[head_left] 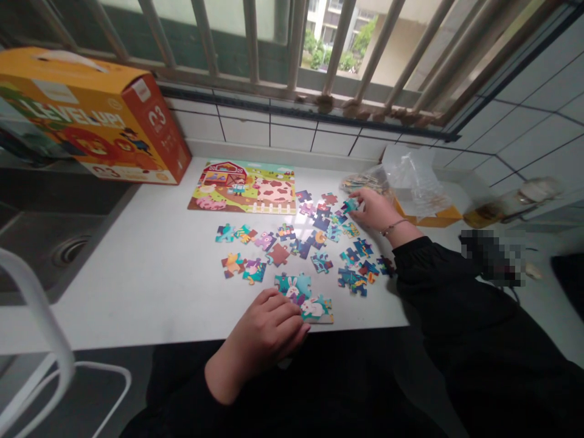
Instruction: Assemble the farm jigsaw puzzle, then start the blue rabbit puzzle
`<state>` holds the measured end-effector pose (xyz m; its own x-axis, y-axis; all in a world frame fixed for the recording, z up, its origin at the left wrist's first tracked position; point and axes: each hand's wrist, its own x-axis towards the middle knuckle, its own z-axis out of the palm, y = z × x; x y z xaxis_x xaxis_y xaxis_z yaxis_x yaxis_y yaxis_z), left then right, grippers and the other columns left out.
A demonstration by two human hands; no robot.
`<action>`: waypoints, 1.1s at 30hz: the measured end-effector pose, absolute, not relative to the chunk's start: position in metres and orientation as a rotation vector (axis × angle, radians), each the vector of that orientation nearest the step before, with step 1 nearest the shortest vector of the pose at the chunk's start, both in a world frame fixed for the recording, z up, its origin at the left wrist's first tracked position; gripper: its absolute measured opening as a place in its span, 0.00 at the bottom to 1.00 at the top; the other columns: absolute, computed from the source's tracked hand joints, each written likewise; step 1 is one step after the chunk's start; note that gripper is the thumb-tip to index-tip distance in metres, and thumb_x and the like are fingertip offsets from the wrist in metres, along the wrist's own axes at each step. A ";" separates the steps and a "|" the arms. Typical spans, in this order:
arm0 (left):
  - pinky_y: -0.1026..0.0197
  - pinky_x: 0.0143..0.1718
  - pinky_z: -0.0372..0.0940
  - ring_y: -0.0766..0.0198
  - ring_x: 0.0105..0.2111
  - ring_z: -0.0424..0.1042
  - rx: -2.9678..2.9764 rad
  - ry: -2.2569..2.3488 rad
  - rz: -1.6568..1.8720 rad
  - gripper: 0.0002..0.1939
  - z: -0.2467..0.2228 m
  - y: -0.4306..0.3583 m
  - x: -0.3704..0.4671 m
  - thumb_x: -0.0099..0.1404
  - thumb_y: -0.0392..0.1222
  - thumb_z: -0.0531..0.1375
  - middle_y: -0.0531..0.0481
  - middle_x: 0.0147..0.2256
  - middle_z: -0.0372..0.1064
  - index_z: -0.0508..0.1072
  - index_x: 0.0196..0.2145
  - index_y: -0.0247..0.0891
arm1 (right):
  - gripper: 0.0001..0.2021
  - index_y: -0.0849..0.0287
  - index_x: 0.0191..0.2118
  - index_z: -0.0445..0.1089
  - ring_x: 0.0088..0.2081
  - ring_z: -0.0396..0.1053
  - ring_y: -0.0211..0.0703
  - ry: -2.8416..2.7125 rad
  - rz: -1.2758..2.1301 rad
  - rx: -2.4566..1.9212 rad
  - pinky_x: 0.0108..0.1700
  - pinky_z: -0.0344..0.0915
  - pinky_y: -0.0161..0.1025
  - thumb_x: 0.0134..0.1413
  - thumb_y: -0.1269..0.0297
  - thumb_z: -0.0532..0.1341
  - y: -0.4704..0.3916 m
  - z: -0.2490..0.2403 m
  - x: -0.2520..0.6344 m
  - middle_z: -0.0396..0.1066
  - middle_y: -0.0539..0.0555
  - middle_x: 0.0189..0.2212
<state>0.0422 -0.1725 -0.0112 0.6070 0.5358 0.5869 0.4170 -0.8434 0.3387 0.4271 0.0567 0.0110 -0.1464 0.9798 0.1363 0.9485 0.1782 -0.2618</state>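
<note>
My left hand (267, 325) rests at the counter's front edge, its fingers bent together over the lower left corner of some joined jigsaw pieces (314, 308) that show white rabbits. Farther back, my right hand (376, 210) has thumb and fingertips around a teal jigsaw piece (350, 205) at the upper right of the loose ones. Many loose pieces lie scattered between the hands, among them a plain brown piece (278, 254) and an orange piece (232, 264). A dark blue and teal cluster (353, 281) lies to the right.
A finished farm picture (274, 190) lies at the back of the white counter (159, 267). Left stands an orange puzzle box (155, 134) beside a sink (36, 243). A clear bag of pieces (365, 181) and an orange tray (429, 217) with plastic stand back right. Barred window behind.
</note>
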 end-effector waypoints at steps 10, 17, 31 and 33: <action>0.52 0.44 0.71 0.59 0.36 0.78 2.489 0.893 1.195 0.07 -0.002 -0.173 0.009 0.76 0.33 0.67 0.51 0.37 0.81 0.73 0.42 0.43 | 0.17 0.54 0.53 0.78 0.33 0.74 0.44 -2.139 0.610 -1.536 0.41 0.69 0.42 0.72 0.47 0.67 -0.048 0.043 0.359 0.80 0.52 0.34; 0.45 0.58 0.74 0.48 0.59 0.80 2.502 0.958 0.944 0.29 -0.010 -0.166 -0.011 0.76 0.50 0.72 0.39 0.60 0.79 0.69 0.68 0.44 | 0.10 0.53 0.50 0.79 0.34 0.78 0.38 -2.214 1.223 -1.250 0.38 0.69 0.34 0.66 0.65 0.74 -0.133 0.033 0.267 0.81 0.46 0.33; 0.47 0.57 0.71 0.51 0.53 0.80 2.519 0.990 0.769 0.15 -0.012 -0.171 -0.020 0.79 0.43 0.68 0.44 0.53 0.82 0.75 0.60 0.43 | 0.04 0.53 0.50 0.80 0.50 0.79 0.52 -2.308 0.414 -1.241 0.57 0.76 0.53 0.75 0.66 0.67 -0.174 0.017 0.278 0.82 0.58 0.46; 0.47 0.58 0.70 0.50 0.55 0.79 2.520 0.995 0.743 0.15 -0.011 -0.171 -0.019 0.79 0.43 0.67 0.44 0.55 0.81 0.76 0.60 0.43 | 0.06 0.53 0.52 0.79 0.52 0.78 0.53 -2.298 0.374 -1.215 0.57 0.76 0.53 0.75 0.65 0.66 -0.187 0.011 0.277 0.82 0.59 0.49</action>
<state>-0.0189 -0.1710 -0.0111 0.6203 0.7040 0.3460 0.5316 -0.7016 0.4745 0.2771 -0.1865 0.0111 -0.4703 0.8271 0.3078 0.6866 0.5620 -0.4612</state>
